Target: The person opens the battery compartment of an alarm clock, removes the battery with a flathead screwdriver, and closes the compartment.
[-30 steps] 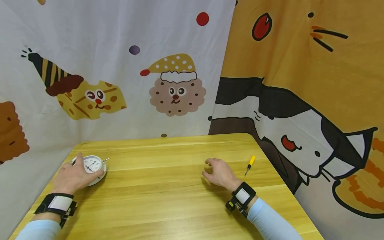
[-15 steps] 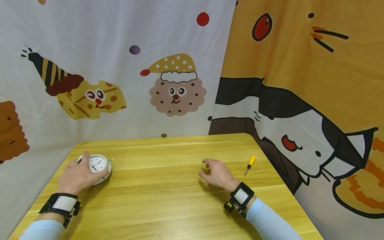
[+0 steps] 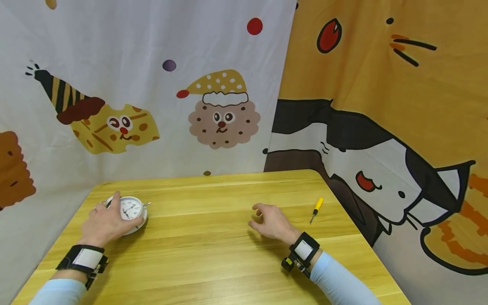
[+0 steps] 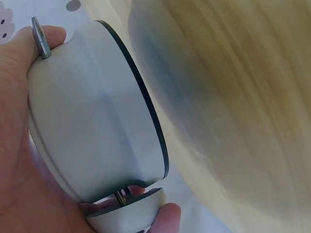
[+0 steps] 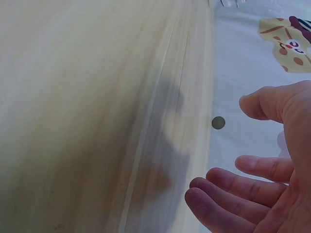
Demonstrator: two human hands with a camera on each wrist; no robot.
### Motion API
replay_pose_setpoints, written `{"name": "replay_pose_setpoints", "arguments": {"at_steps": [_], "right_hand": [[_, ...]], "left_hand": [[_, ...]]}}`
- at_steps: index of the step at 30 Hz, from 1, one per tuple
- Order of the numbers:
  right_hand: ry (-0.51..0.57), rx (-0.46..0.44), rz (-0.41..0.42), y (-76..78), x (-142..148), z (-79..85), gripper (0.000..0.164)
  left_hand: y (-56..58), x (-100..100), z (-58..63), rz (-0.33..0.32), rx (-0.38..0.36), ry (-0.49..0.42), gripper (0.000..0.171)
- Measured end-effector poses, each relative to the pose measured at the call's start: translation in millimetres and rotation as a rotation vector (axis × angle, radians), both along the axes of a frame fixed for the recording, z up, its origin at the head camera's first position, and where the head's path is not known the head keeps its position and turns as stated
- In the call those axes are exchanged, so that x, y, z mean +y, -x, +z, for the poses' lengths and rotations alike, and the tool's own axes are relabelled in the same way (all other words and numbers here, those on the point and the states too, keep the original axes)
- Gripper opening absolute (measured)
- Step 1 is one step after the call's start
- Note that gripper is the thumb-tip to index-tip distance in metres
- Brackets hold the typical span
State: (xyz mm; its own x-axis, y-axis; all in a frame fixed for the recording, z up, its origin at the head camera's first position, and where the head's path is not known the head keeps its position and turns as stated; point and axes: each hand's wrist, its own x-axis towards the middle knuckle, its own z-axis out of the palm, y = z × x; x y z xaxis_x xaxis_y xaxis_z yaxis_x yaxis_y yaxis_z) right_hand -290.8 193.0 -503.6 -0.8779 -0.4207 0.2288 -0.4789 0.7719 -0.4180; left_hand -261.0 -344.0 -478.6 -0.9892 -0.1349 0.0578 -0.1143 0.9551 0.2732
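A white alarm clock (image 3: 131, 207) with a round dial is in my left hand (image 3: 104, 224), at the left of the table. The dial faces up and toward me in the head view. In the left wrist view the fingers wrap the pale clock body (image 4: 97, 107), a fingertip beside its small domed bell (image 4: 131, 211). A slim metal leg (image 4: 41, 39) sticks out by the thumb side. My right hand (image 3: 272, 222) hovers over the table right of the middle, fingers loosely bent. Nothing is held in it, as the right wrist view shows.
A small screwdriver (image 3: 316, 209) with a yellow handle lies on the wooden table (image 3: 202, 258), right of my right hand. Behind the table hangs a white cloth (image 3: 133, 38) with cartoon prints. An orange cat-print cloth (image 3: 366, 76) covers the right side.
My left hand has moved a little to the right with the alarm clock in it. The right hand has drifted slightly left. The screwdriver lies where it was.
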Motion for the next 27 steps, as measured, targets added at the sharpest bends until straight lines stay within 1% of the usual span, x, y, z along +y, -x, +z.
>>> {"name": "replay_pose_setpoints", "arguments": {"at_steps": [9, 15, 22, 27], "right_hand": [[-0.020, -0.030, -0.001, -0.5, -2.6, -2.0, 0.053], [-0.016, -0.028, 0.001, -0.7, -2.1, -0.5, 0.054], [-0.029, -0.026, -0.006, -1.3, -3.5, 1.6, 0.052], [-0.015, -0.019, 0.003, -0.6, -5.0, 3.2, 0.052]], "left_hand": [[2.4, 12.6, 0.2, -0.040, 0.029, 0.017, 0.142], [4.0, 18.5, 0.4, -0.054, 0.028, 0.025, 0.143], [8.6, 26.7, -0.3, -0.083, 0.042, 0.026, 0.141], [10.9, 34.2, 0.0, -0.096, 0.043, 0.025, 0.140]]}}
